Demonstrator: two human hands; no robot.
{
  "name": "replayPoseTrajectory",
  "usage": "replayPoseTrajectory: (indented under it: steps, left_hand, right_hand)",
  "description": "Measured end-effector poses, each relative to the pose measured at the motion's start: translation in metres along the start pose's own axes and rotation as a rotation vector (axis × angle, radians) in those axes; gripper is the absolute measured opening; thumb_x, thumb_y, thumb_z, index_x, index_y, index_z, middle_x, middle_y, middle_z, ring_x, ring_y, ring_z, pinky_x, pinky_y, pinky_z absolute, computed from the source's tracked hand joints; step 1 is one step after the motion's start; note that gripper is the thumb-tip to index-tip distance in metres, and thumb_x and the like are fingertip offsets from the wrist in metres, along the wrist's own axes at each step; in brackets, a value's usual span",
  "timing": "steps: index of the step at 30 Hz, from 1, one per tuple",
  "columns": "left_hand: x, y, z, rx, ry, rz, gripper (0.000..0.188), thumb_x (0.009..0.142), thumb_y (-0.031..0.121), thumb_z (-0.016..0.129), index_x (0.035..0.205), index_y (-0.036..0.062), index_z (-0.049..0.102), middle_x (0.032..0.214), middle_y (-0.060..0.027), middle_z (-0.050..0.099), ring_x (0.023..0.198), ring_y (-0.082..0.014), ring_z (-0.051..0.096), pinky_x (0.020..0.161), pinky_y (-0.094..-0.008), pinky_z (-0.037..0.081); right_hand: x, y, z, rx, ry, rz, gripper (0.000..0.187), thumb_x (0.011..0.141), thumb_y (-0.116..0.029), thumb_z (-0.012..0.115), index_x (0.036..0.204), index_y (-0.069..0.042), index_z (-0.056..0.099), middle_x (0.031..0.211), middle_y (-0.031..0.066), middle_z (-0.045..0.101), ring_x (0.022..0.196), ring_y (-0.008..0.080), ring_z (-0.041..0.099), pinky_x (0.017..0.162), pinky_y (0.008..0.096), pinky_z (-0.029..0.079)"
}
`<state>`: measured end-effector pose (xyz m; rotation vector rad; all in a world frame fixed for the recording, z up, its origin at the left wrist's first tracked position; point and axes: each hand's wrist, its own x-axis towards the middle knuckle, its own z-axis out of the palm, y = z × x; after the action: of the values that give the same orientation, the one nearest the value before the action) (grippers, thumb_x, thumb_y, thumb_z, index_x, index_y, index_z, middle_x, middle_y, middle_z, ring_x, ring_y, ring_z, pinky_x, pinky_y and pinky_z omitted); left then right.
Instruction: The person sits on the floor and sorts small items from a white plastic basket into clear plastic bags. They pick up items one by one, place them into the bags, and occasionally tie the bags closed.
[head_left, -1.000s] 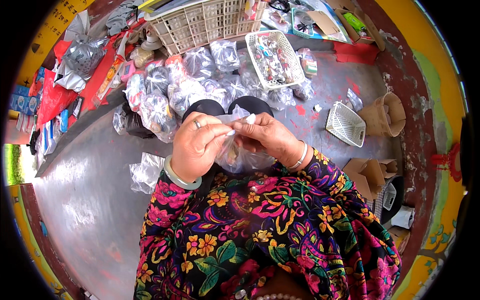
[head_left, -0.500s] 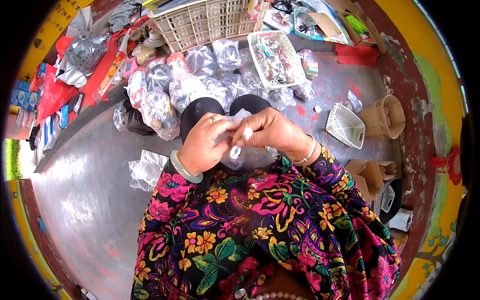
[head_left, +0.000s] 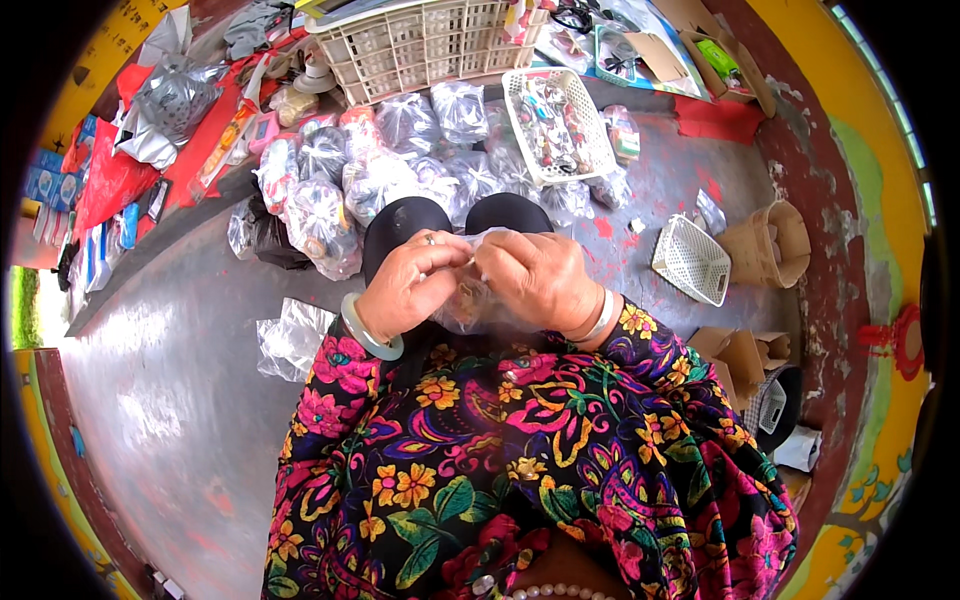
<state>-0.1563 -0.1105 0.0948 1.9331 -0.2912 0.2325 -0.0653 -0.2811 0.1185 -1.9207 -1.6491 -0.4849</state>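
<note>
Between my hands, just below my knees in the picture, is a clear plastic bag [head_left: 468, 312]. My left hand [head_left: 407, 288], with a ring and a pale bangle at the wrist, is closed on the bag's upper edge. Facing it, my right hand [head_left: 545, 278] pinches the same bag, knuckles up. The fingertips of both hands nearly meet at the bag's top. What lies inside the bag is blurred, and my fingers cover part of it.
Several filled, tied plastic bags [head_left: 325, 222] lie beyond my knees. A white basket of small items [head_left: 604, 160] rests behind them, before a large cream crate [head_left: 340, 65]. At right stand a small white basket [head_left: 690, 262] and a tan bin [head_left: 790, 250]. Loose clear plastic [head_left: 285, 340] lies left.
My right hand has turned inward and lowered slightly, its fingers now at the bag's top beside my left fingers. The white bit seen earlier in its fingertips is now hidden.
</note>
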Motion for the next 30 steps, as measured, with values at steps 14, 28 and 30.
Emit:
replayPoseTrajectory:
  steps: [14, 28, 30]
  left_hand:
    - [0.002, 0.013, 0.014, -0.670, 0.243, -0.435, 0.015, 0.083, 0.007, 0.054, 0.092, -0.0026, 0.061, 0.089, -0.0041, 0.058, 0.081, -0.0089, 0.052, 0.074, -0.0221, 0.040]
    - [-0.008, 0.001, 0.019, 0.245, 0.540, -0.238, 0.007, 0.072, 0.005, 0.063, 0.077, -0.0001, 0.064, 0.085, -0.0039, 0.058, 0.077, -0.0110, 0.051, 0.068, -0.0230, 0.040]
    - [-0.008, -0.003, 0.020, 0.304, 0.569, -0.204, 0.006, 0.070, 0.006, 0.064, 0.074, 0.0014, 0.064, 0.081, -0.0039, 0.058, 0.077, -0.0144, 0.052, 0.069, -0.0257, 0.040]
  right_hand:
    - [-0.006, 0.003, 0.010, -0.033, 0.084, -0.159, 0.022, 0.060, -0.015, 0.057, 0.081, -0.006, 0.056, 0.077, 0.0013, 0.052, 0.057, 0.0128, 0.051, 0.049, 0.0255, 0.043]
    - [-0.022, -0.003, -0.014, -0.010, -0.075, -0.250, 0.010, 0.062, -0.015, 0.061, 0.065, -0.009, 0.053, 0.061, 0.0006, 0.042, 0.051, 0.0136, 0.047, 0.044, 0.0261, 0.038]
    - [-0.023, -0.004, -0.018, 0.035, -0.085, -0.243, 0.012, 0.063, -0.014, 0.062, 0.063, -0.009, 0.052, 0.060, 0.0008, 0.042, 0.050, 0.0141, 0.047, 0.043, 0.0267, 0.038]
